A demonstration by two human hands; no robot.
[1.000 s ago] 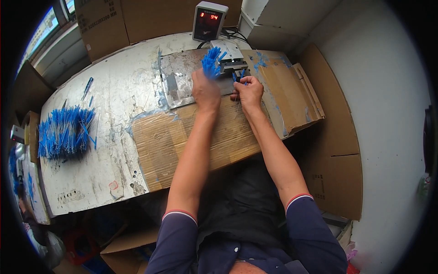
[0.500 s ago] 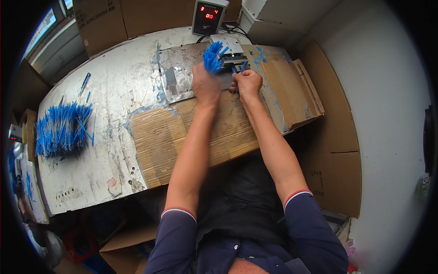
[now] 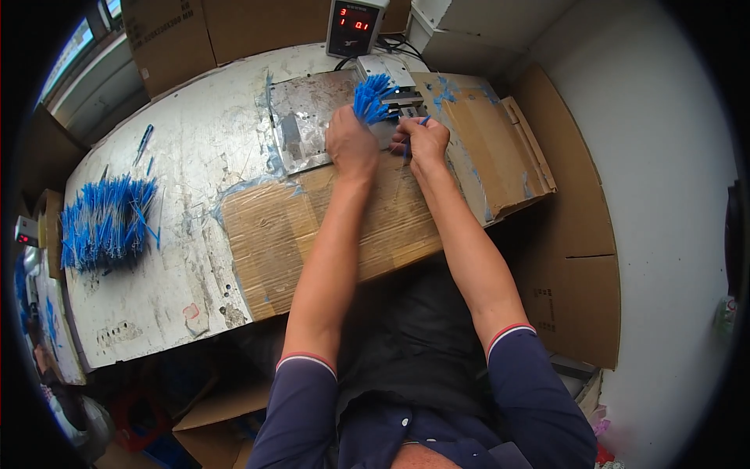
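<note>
A bunch of blue wires [image 3: 373, 100] sticks up out of my left hand [image 3: 351, 141], whose fingers are wrapped round its lower part. Just to its right, my right hand [image 3: 426, 142] is closed in a pinch on a thin blue wire [image 3: 406, 148]. Both hands are right in front of a small metal fixture [image 3: 405, 100] on a machine at the far side of the bench. The fingertips of my left hand are partly hidden by the hand itself.
A large pile of blue wires [image 3: 108, 223] lies at the bench's left, with a pen [image 3: 144, 141] behind it. Behind the fixture stands a box with a red digit display [image 3: 357, 30]. Cardboard [image 3: 273, 242] covers the near edge, and a cardboard box [image 3: 496, 148] sits at right.
The bunch in my left hand has shifted slightly right, toward the fixture. The wire ends by my right hand have drawn back from the fixture, and the red digits have changed.
</note>
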